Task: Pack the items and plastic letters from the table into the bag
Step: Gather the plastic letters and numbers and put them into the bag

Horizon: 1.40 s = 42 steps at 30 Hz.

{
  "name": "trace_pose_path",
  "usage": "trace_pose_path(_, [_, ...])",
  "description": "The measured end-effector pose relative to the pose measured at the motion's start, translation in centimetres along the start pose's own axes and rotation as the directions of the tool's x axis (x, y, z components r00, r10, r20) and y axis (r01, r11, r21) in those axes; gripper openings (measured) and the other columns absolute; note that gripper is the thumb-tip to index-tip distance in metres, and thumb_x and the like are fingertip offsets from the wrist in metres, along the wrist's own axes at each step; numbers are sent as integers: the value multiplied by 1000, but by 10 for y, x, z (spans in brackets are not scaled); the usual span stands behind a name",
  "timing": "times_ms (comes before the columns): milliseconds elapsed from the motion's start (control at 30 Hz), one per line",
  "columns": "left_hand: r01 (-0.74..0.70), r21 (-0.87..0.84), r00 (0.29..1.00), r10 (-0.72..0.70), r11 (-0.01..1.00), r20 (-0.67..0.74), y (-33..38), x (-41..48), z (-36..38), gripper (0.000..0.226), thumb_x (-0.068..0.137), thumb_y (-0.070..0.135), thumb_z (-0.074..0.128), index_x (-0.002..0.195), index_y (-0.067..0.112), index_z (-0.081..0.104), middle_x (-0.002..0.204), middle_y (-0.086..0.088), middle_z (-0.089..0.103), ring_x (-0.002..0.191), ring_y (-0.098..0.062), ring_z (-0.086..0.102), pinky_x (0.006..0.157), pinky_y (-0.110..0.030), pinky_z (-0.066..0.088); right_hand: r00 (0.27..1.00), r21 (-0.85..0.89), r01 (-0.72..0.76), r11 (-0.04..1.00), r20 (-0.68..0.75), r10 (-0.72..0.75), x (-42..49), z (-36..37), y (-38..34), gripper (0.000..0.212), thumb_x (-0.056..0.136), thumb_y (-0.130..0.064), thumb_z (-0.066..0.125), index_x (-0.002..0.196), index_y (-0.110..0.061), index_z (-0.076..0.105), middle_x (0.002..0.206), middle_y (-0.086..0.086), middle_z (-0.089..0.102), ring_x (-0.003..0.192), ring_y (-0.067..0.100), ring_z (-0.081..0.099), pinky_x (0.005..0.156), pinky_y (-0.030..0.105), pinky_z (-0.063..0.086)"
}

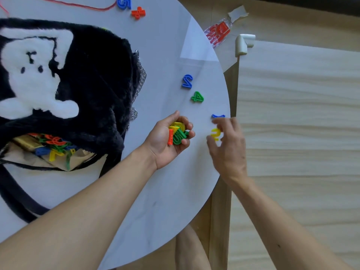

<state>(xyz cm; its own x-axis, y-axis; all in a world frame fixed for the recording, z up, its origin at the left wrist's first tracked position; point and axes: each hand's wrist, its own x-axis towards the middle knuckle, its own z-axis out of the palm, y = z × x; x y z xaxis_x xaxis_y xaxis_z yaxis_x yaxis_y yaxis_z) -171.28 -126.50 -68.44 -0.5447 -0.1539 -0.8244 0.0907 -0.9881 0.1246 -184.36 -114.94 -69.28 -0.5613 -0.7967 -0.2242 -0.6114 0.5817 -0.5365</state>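
Now your left hand (171, 140) lies palm up over the table (175, 191), fingers curled round a handful of plastic pieces (176, 134): an orange 1, a green 5 and some yellow ones. Your right hand (228, 147) is blurred at the table's edge, fingers bent about a yellow piece (215, 134); I cannot tell whether they pinch it. A blue piece (218, 115) is half hidden just beyond those fingertips. A green 4 (197, 97) and a blue 2 (187, 81) lie further along the rim. The black furry bag (93, 84) lies to your left, its mouth open towards you with coloured pieces inside, its chain (141, 78) draped on the side facing your hands. Far off lie a blue 5 (123, 2), an orange piece (138, 12) and a red string (78, 5).
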Motion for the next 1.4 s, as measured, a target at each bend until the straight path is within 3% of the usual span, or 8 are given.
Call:
trace_pose_path(200, [-15, 31, 996, 18, 999, -92, -4, 9, 9, 42, 102, 32, 46, 67, 12, 58, 69, -4, 59, 57, -14, 55, 40, -16, 34, 999, -133, 7, 991, 42, -1, 45, -10, 16, 34, 85, -1, 66, 118, -9, 68, 116, 10, 54, 103, 25, 56, 79, 25, 43])
trace_pose_path(467, [5, 132, 971, 27, 991, -236, -17, 17, 12, 37, 102, 32, 46, 77, 11, 64, 68, -5, 66, 61, -16, 62, 42, -19, 47, 990, -261, 93, 961, 130, -61, 57, -11, 25, 20, 84, -8, 67, 103, -9, 71, 104, 6, 59, 96, 27, 54, 72, 27, 35])
trace_pose_path(633, [19, 140, 963, 20, 990, -268, -20, 20, 17, 37, 103, 33, 45, 86, 8, 66, 75, -8, 67, 64, -16, 63, 43, -20, 48, 984, -78, 141, 987, 119, -132, 59, -24, 7, 18, 80, -11, 71, 98, -8, 75, 97, 4, 65, 84, 23, 61, 71, 31, 48])
trace_pose_path(767, [57, 93, 984, -40, 994, -174, -19, 19, 24, 45, 103, 44, 40, 98, 10, 70, 80, -8, 70, 67, -16, 67, 53, -25, 55, 931, 109, 286, 952, 202, -303, 48, -37, -25, 18, 77, -13, 72, 95, -13, 75, 94, 1, 63, 77, 17, 62, 69, 39, 56])
trace_pose_path(967, [42, -30, 997, -40, 999, 67, -10, 13, 28, 59, 102, 51, 40, 78, 16, 81, 79, -1, 74, 74, -12, 74, 61, -23, 58, 861, 105, 406, 908, 289, -419, 34, -45, -49, 34, 77, -12, 79, 110, -14, 72, 96, 1, 69, 89, 18, 62, 76, 35, 52])
trace_pose_path(1133, [-32, -48, 997, 35, 998, 61, 1, 9, 23, 45, 100, 44, 49, 74, 17, 74, 78, -1, 67, 69, -11, 60, 60, -18, 46, 905, 234, 398, 887, 61, -422, 44, -49, -53, 34, 88, -31, 68, 118, -14, 67, 110, -5, 66, 100, 6, 62, 85, 20, 47])
trace_pose_path(1267, [-51, -91, 995, 59, 995, 78, 5, 8, 12, 42, 98, 40, 51, 70, 14, 68, 79, -3, 62, 64, -12, 59, 41, -15, 41, 977, 56, 200, 978, 63, -204, 82, -32, -37, 34, 89, -31, 70, 118, -16, 62, 114, -1, 57, 96, 13, 59, 81, 35, 52])
trace_pose_path(1400, [-69, -88, 997, 72, 994, 29, 1, 5, 0, 44, 98, 39, 51, 68, 13, 70, 79, -3, 64, 65, -13, 61, 41, -15, 39, 939, -179, 309, 934, 214, -269, 94, 0, -24, 31, 88, -28, 70, 115, -17, 58, 119, 2, 51, 103, 21, 53, 72, 37, 49])
